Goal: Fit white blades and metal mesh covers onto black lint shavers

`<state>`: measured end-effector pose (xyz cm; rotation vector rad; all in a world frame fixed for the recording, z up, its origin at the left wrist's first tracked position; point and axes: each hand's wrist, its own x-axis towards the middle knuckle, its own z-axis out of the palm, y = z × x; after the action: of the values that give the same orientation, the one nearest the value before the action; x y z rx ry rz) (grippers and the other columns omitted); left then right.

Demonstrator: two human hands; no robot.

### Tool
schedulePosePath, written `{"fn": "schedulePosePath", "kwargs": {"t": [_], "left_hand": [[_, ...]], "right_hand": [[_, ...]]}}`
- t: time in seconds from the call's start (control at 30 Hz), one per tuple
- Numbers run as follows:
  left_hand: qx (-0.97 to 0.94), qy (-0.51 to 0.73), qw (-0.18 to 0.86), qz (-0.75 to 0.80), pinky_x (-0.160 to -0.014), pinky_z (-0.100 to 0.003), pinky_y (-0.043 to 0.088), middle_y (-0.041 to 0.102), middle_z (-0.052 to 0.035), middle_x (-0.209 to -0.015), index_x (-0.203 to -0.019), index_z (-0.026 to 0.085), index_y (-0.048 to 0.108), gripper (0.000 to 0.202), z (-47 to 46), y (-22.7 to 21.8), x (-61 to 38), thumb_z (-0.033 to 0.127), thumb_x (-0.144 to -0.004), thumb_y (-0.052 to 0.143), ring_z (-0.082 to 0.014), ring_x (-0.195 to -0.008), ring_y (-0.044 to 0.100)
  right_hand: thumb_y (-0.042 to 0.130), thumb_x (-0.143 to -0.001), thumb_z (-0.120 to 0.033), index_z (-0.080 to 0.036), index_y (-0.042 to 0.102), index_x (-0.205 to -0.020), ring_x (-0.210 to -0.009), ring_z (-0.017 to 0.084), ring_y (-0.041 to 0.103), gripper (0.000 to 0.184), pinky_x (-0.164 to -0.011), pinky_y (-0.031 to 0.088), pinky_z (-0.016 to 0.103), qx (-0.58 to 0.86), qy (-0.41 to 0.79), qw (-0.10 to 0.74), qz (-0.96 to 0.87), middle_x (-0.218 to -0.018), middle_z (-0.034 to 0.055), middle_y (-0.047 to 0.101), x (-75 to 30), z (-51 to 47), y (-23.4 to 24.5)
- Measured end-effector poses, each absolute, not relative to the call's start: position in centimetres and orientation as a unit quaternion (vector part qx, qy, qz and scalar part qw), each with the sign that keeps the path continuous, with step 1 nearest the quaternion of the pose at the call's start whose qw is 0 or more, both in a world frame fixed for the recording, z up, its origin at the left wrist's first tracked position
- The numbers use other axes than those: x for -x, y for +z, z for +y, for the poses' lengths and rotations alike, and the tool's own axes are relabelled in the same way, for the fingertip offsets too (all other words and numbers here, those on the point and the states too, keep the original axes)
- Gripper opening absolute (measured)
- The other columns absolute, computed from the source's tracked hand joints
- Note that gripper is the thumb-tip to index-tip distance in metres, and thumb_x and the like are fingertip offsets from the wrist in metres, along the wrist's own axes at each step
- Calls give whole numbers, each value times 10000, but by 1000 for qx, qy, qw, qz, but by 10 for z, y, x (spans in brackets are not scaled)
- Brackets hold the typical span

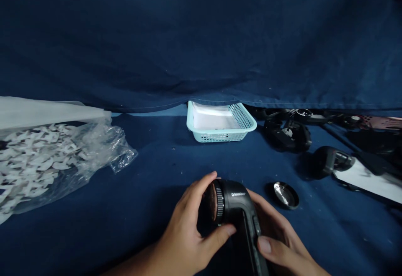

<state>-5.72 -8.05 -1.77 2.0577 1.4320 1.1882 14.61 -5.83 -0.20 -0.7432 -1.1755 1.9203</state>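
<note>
A black handheld fabric shaver with a round head and white lettering lies between both hands near the front of the blue cloth. My left hand wraps around its round head, fingers over the front and thumb on the side. The body and handle sit in my right hand, whose thumb presses the handle's side. A round black cap with a perforated metal mesh lies on the cloth just to the right of the shaver, apart from both hands.
A light blue plastic basket holding white material stands at the back centre. At the left lies a clear plastic bag of several white cut-out pieces. Black device parts and another black shaver lie at the right, with a white sheet.
</note>
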Motion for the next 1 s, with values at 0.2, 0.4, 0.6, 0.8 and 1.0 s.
{"fn": "schedulePosePath", "kwargs": {"t": [0.2,0.4,0.6,0.8,1.0], "left_hand": [[-734,432,151,502,-1026,-577,483,496,-151,-1398,-1439,236,324,712,-81,-16,56,345,-841,696,-333,-1263,520],[-751,452,83,473,-1027,-520,480,479,-159,-1395,-1415,202,366,681,-80,-15,58,365,-851,711,-311,-1265,500],[-769,472,43,430,-980,-493,497,522,-150,-1324,-1377,191,422,695,-79,-15,58,356,-801,772,-302,-1192,525],[-774,470,40,422,-986,-475,492,550,-132,-1288,-1365,189,438,653,-79,-13,58,260,-808,770,-284,-1176,527],[-779,462,30,422,-990,-470,485,555,-118,-1263,-1343,191,470,631,-80,-15,58,229,-795,783,-277,-1164,521]], "right_hand": [[743,-728,-516,-358,600,-1297,-1311,386,476,608,-1090,355,568,360,719,356,-476,-1333,87,624,-152,-64,2],[758,-717,-505,-358,619,-1278,-1303,395,480,596,-1076,372,560,358,715,349,-490,-1312,82,640,-153,-63,7],[754,-732,-453,-346,617,-1262,-1273,368,513,557,-1067,369,532,327,736,352,-477,-1270,68,660,-150,-59,2],[742,-743,-431,-334,592,-1291,-1229,366,536,577,-1042,378,544,318,728,360,-490,-1245,86,657,-152,-60,-8],[751,-746,-422,-353,579,-1310,-1262,367,507,594,-1049,391,544,348,704,351,-510,-1285,87,634,-155,-65,-5]]}}
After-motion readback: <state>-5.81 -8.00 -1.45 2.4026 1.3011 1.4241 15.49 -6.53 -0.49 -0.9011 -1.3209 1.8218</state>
